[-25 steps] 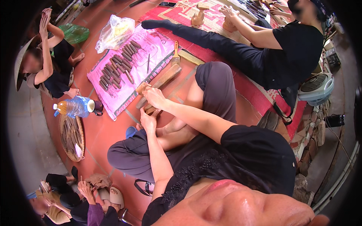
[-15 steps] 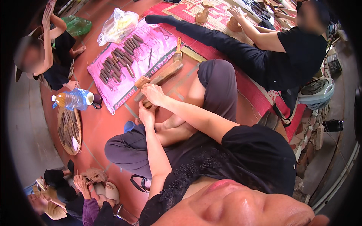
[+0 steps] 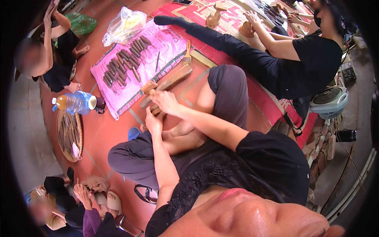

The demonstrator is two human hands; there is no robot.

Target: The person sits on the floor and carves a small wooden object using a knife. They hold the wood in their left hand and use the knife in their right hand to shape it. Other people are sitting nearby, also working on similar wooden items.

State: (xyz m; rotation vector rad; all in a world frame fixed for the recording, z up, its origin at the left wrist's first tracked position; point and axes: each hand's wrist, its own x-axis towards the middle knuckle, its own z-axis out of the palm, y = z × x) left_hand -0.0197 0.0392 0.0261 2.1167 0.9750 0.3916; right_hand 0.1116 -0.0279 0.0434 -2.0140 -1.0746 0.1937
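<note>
My right hand (image 3: 166, 102) is closed, and a round wooden knob (image 3: 152, 91) pokes out at its far-left side; the rest of that wooden-handled tool is hidden by my fingers. Just nearer to me, my left hand (image 3: 154, 121) is closed around a small brown wooden piece (image 3: 159, 113), mostly covered by my hands. A wooden block (image 3: 149, 86) lies just beyond the knob. Past my hands, a long squared wooden bar (image 3: 175, 78) rests on the tiled floor, and my bare foot is below them.
Dark-handled tools (image 3: 122, 65) lie in rows on a pink sheet (image 3: 106, 96). Beyond the bar are a flat brush (image 3: 187, 55) and a wooden strip (image 3: 202, 58). At left stand a plastic bottle (image 3: 73, 103) and a woven tray (image 3: 81, 136). A co-worker's leg (image 3: 221, 39) stretches across the red mat.
My right hand has shifted slightly right and nearer, and the round knob now shows beside it. My left hand stays nearly in place. The co-worker at right has shifted their head and hands.
</note>
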